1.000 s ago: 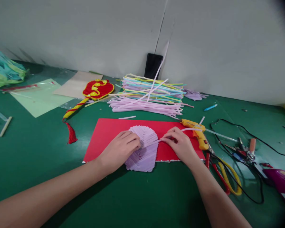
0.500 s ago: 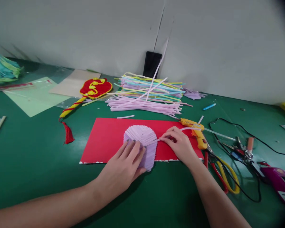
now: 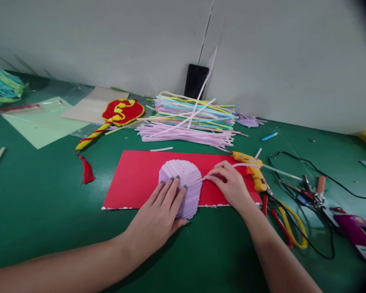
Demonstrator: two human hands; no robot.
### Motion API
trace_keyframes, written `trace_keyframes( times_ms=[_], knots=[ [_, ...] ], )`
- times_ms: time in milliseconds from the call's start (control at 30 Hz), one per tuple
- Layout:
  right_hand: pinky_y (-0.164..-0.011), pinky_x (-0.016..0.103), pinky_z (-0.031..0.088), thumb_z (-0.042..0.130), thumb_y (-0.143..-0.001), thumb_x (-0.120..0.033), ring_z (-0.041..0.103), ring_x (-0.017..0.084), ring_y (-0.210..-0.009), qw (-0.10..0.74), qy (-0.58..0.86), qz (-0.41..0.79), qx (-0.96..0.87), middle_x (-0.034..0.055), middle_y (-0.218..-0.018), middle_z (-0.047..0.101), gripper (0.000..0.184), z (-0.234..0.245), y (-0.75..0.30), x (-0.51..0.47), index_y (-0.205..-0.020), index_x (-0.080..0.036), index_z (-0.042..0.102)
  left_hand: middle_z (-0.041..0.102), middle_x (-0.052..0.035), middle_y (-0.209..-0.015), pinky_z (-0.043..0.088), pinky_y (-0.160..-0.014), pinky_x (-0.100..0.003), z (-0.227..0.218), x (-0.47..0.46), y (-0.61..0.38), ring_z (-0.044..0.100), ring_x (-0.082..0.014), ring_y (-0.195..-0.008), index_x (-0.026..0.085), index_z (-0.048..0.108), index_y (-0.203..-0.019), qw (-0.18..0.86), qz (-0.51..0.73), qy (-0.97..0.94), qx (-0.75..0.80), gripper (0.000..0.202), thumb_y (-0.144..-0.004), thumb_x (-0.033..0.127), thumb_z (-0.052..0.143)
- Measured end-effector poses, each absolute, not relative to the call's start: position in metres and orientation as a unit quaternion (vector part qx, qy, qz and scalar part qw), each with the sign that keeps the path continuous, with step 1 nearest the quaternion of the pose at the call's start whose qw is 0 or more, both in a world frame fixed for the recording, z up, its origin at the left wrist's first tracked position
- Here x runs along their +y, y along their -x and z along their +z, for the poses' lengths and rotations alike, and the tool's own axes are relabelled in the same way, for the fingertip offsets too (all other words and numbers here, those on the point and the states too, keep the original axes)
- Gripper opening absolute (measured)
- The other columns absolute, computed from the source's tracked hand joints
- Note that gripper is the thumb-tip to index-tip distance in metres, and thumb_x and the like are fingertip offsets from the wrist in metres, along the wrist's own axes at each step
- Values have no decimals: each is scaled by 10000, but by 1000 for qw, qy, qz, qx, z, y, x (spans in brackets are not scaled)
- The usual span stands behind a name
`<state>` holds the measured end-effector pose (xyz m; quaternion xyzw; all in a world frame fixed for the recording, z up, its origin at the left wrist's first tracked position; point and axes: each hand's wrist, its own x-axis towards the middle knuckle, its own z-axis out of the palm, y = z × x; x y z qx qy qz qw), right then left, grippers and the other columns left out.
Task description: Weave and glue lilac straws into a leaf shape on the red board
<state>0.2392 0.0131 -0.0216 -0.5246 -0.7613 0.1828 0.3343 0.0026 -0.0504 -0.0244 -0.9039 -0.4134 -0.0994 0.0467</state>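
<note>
A rounded panel of lilac pipe cleaners (image 3: 191,191), laid in angled rows, lies partly on a red board (image 3: 137,175) and overhangs its front edge. My left hand (image 3: 160,211) rests on the panel's left side, fingers stretched and slightly spread, pressing it down. Just right of the panel, my right hand (image 3: 230,183) pinches a pale lilac pipe cleaner (image 3: 242,165) between thumb and forefinger. One end of that strand meets the panel's right edge; the other sticks out past the knuckles. My left fingers hide part of the panel.
A yellow glue gun (image 3: 253,169) and pliers (image 3: 288,228) lie right of the board, beside keys (image 3: 319,197) and a black cord. Behind are bundles of pastel pipe cleaners (image 3: 186,136) and a phone (image 3: 197,81) against the wall. A red-and-yellow tasselled fan (image 3: 123,112) lies left.
My left fingers have straightened and spread a little over the panel, uncovering more of its middle. My right hand has hardly moved and keeps its pinch on the pipe cleaner.
</note>
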Motion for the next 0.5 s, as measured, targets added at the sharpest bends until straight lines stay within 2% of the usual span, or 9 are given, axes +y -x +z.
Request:
trace_keyframes(
  times_ms=[267, 400, 500],
  knots=[
    [-664, 294, 482, 592, -866, -343, 572, 171, -783, 324, 524, 167, -770, 36, -850, 557, 151, -25, -240, 15, -799, -231, 668, 460, -214, -1396, 366, -1048, -474, -24, -49, -3, 462, -344, -1269, 79, 489, -1331, 50, -99, 906, -409, 559, -926, 459, 428],
    [-612, 293, 473, 602, -857, -343, 548, 150, -681, 327, 534, 170, -761, 35, -846, 553, 148, -27, -239, 15, -793, -229, 671, 471, -210, -1388, 362, -1048, -473, -24, -49, -2, 462, -344, -1269, 80, 490, -1329, 54, -99, 906, -409, 562, -918, 461, 447],
    [-601, 302, 485, 627, -836, -360, 514, 115, -587, 340, 550, 168, -744, 42, -929, 559, 140, -28, -237, 15, -828, -227, 669, 474, -212, -1386, 350, -1056, -467, -24, -49, -2, 459, -340, -1272, 75, 485, -1330, 52, -101, 906, -407, 572, -913, 467, 455]
  ],
)
